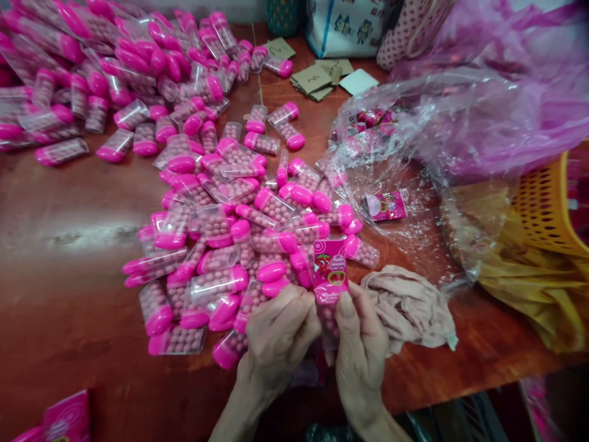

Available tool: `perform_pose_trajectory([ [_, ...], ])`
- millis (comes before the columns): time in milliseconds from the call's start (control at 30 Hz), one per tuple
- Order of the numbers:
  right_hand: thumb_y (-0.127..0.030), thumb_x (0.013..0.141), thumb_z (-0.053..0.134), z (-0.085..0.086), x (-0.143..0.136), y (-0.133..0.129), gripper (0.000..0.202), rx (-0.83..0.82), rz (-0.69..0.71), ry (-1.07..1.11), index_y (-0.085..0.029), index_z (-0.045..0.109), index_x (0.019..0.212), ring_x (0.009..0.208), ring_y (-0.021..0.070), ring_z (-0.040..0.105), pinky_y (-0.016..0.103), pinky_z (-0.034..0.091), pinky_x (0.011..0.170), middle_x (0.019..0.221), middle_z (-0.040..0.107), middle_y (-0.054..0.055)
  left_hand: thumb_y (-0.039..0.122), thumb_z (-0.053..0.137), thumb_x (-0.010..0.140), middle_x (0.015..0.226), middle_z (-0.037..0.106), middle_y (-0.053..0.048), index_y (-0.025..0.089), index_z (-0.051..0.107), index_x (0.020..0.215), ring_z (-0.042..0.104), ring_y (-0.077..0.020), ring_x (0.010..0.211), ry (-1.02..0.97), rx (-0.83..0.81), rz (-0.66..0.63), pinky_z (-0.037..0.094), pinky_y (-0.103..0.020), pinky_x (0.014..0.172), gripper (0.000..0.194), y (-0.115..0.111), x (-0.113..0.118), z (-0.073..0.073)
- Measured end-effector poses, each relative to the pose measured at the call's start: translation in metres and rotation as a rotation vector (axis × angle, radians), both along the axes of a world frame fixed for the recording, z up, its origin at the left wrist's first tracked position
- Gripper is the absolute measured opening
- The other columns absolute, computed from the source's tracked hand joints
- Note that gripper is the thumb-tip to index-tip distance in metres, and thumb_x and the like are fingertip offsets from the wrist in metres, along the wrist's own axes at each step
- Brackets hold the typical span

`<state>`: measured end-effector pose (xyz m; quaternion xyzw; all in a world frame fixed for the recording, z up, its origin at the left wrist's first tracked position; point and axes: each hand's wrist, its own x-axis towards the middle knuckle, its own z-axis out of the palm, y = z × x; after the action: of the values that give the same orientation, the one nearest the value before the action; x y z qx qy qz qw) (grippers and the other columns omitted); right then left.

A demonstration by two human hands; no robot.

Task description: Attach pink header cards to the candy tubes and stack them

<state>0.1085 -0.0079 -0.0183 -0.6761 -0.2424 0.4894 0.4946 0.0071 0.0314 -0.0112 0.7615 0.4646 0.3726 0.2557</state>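
Near the table's front edge, a small clear container of pink candy balls point(327, 322) stands upright between my hands, its upper part covered by a pink printed sleeve point(330, 270) with a strawberry character. My right hand point(361, 344) grips the container from the right, thumb on its front at the sleeve's lower edge. My left hand point(281, 328) is closed, its curled fingers pinched at the sleeve's left edge; the fingertips are partly hidden. Beyond my hands lies a pile of similar candy containers point(276, 209) with pink caps and no sleeves.
A larger heap of candy containers point(133, 61) fills the back left. A crumpled beige cloth point(409, 307) lies beside my right hand. Clear plastic point(405, 153), a loose printed sleeve point(386, 205), cardboard pieces point(313, 80) and a yellow basket point(543, 202) occupy the right and back.
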Motion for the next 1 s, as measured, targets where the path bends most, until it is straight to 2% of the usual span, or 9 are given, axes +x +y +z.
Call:
perform_pose_trajectory([
  [67,-0.040,0.090,0.045,0.002,0.001,0.006,0.023,0.035,-0.033,-0.051,-0.023,0.055,0.102,0.054,0.0113,0.051,0.021,0.043,0.047,0.071,0.057,-0.001,0.002,0.052,0.078,0.065,0.060,-0.002,0.018,0.055,0.073,0.058,-0.0133,0.061,-0.011,-0.002,-0.010,0.044,-0.024,0.056,0.017,-0.001,0.002,0.001],
  [200,-0.043,0.090,0.044,0.008,0.004,0.017,0.022,0.075,-0.079,0.011,-0.024,0.055,0.086,0.049,0.0103,0.048,0.020,0.042,0.045,0.059,0.051,-0.004,0.003,0.053,0.079,0.071,0.063,-0.004,0.017,0.059,0.073,0.059,-0.0130,0.063,-0.079,-0.109,-0.089,0.046,-0.022,0.057,0.016,-0.002,0.006,0.000],
  [367,-0.044,0.090,0.043,0.003,0.003,0.016,0.023,-0.001,-0.056,0.158,-0.025,0.053,0.084,0.049,0.0102,0.046,0.020,0.038,0.044,0.058,0.049,-0.005,0.011,0.054,0.082,0.074,0.066,-0.001,0.019,0.064,0.094,0.061,-0.0143,0.067,-0.278,-0.330,0.061,0.047,-0.024,0.062,0.018,0.004,0.001,-0.003],
  [433,-0.042,0.091,0.042,0.000,0.002,0.013,0.021,-0.019,0.017,0.059,-0.025,0.054,0.091,0.054,0.0121,0.049,0.023,0.040,0.049,0.062,0.052,-0.003,0.019,0.053,0.084,0.073,0.065,-0.001,0.021,0.064,0.098,0.060,-0.0156,0.065,-0.371,-0.445,0.105,0.048,-0.026,0.061,0.018,0.006,-0.001,-0.002],
  [533,-0.038,0.091,0.042,-0.003,0.002,0.008,0.024,0.038,0.096,-0.211,-0.024,0.055,0.104,0.075,0.0176,0.056,0.030,0.044,0.068,0.081,0.061,0.002,0.023,0.058,0.082,0.076,0.066,0.000,0.021,0.066,0.089,0.060,-0.0160,0.068,-0.500,-0.610,0.147,0.048,-0.025,0.061,0.012,0.006,0.003,0.002],
  [633,-0.035,0.090,0.045,-0.005,0.001,0.005,0.029,0.141,0.070,-0.434,-0.020,0.053,0.114,0.096,0.0228,0.055,0.036,0.039,0.085,0.105,0.062,0.008,0.019,0.062,0.078,0.074,0.066,0.002,0.020,0.066,0.083,0.059,-0.0137,0.067,-0.700,-0.801,0.183,0.047,-0.022,0.060,0.006,0.003,0.009,0.006],
  [700,-0.031,0.090,0.045,-0.004,0.000,0.002,0.031,0.185,0.044,-0.521,-0.019,0.051,0.118,0.098,0.0233,0.055,0.036,0.039,0.086,0.107,0.061,0.009,0.018,0.063,0.077,0.072,0.065,0.001,0.019,0.066,0.083,0.059,-0.0130,0.065,-0.810,-0.922,0.186,0.047,-0.023,0.060,0.006,0.001,0.013,0.008],
  [867,-0.025,0.091,0.044,0.001,-0.003,0.002,0.032,0.238,0.034,-0.590,-0.021,0.049,0.122,0.090,0.0225,0.059,0.035,0.042,0.079,0.097,0.065,0.008,0.018,0.065,0.075,0.083,0.070,-0.003,0.018,0.065,0.096,0.064,-0.0168,0.075,-1.027,-1.060,0.149,0.051,-0.028,0.073,0.021,-0.004,0.024,0.011],
  [1000,-0.027,0.092,0.041,0.007,0.000,0.007,0.033,0.223,0.121,-0.514,-0.024,0.049,0.124,0.100,0.0234,0.056,0.036,0.040,0.086,0.107,0.062,0.007,0.029,0.058,0.080,0.097,0.070,-0.007,0.020,0.061,0.110,0.064,-0.0209,0.089,-1.099,-1.105,0.221,0.051,-0.033,0.079,0.031,-0.008,0.028,0.006],
])
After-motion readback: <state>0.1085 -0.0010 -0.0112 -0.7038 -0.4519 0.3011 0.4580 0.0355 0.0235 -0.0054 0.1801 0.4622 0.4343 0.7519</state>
